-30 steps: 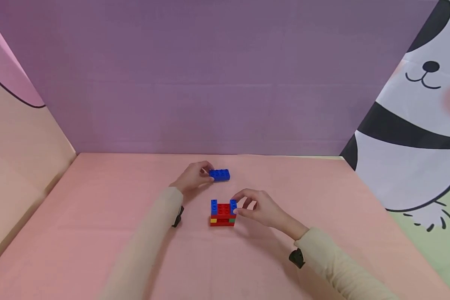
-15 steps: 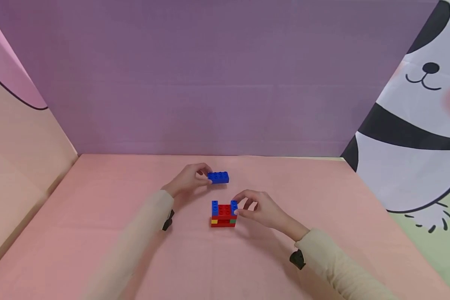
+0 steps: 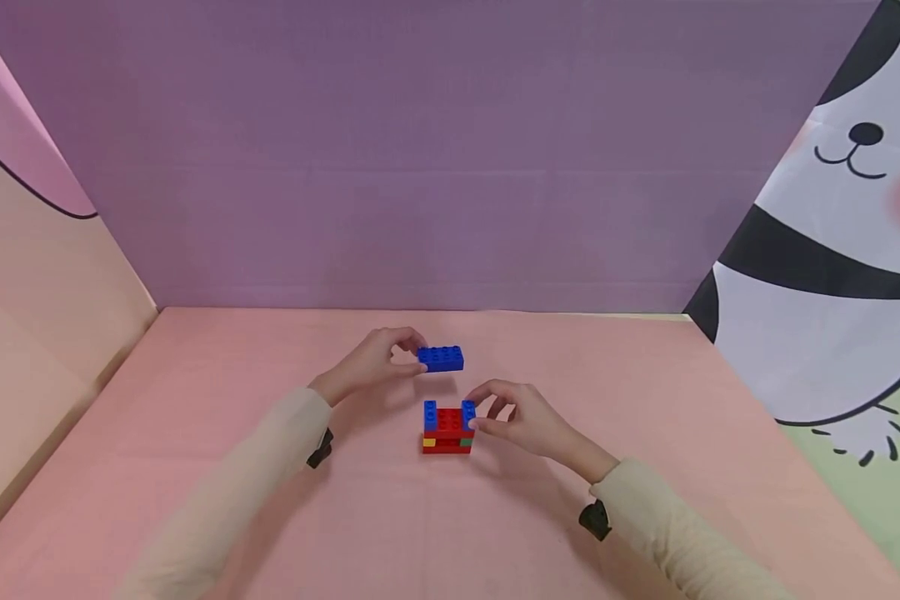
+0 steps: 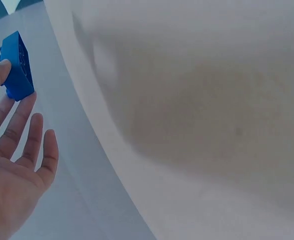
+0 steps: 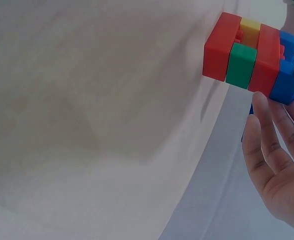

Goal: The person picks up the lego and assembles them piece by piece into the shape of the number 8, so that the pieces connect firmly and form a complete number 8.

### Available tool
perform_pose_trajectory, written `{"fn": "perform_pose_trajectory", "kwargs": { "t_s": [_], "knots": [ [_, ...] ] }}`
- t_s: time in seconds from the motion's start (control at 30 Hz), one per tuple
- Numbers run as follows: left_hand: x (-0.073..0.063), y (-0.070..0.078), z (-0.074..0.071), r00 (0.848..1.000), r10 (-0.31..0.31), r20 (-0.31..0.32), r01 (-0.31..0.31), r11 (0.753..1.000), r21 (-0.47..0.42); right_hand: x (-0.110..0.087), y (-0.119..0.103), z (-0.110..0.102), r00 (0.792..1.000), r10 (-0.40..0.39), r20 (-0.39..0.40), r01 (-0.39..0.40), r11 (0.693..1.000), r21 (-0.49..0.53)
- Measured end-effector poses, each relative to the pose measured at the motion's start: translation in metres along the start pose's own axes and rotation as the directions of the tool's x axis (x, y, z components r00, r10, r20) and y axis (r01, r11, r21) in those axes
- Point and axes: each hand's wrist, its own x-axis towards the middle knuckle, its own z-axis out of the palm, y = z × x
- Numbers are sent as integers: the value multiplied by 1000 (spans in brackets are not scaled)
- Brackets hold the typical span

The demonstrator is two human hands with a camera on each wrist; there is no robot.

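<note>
A long blue building brick with studs on top is pinched at its left end by my left hand; its shadow shows on the table below. In the left wrist view the thumb and a fingertip hold that blue brick, while the other fingers stay loosely spread. Nearer to me stands a stack of bricks: red layers, a yellow and a green brick between them, and a small blue brick on each side on top. My right hand pinches the right top blue brick of this stack between thumb and fingers.
The pink-covered table runs back to a purple wall. On the right is a panda-print cloth. Both forearms wear cream sleeves with black straps at the wrists.
My left hand has lifted the long blue brick off the table and brought it slightly nearer, its arm swinging left. The right hand and the stack stay almost where they were.
</note>
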Motion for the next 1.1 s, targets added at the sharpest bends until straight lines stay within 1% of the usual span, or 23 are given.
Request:
{"fn": "perform_pose_trajectory", "kwargs": {
  "t_s": [0.2, 0.43, 0.6, 0.67, 0.9, 1.1],
  "knots": [
    [-12, 8, -4, 999, 12, -31, -12, 1000, 7, 0, 0, 1, 1000, 11, -1, -11, 1000, 13],
    [-26, 16, -12, 996, 65, -67, -65, 998, -2, 1, 0, 3, 1000, 4, -3, -4, 1000, 23],
    [-35, 23, -15, 994, 86, -72, -87, 996, -13, 0, 1, 4, 1000, -12, -3, 12, 1000, 27],
    [-38, 26, -16, 993, 95, -74, -96, 995, -13, 1, 1, 4, 1000, -3, -3, 3, 999, 33],
    [-47, 37, -21, 991, 106, -78, -105, 994, 12, 1, 1, 5, 1000, 8, -9, -8, 999, 35],
    [-55, 43, -20, 991, 118, -67, -116, 993, 35, 1, 1, 5, 1000, 22, 1, -22, 999, 42]
  ]
}}
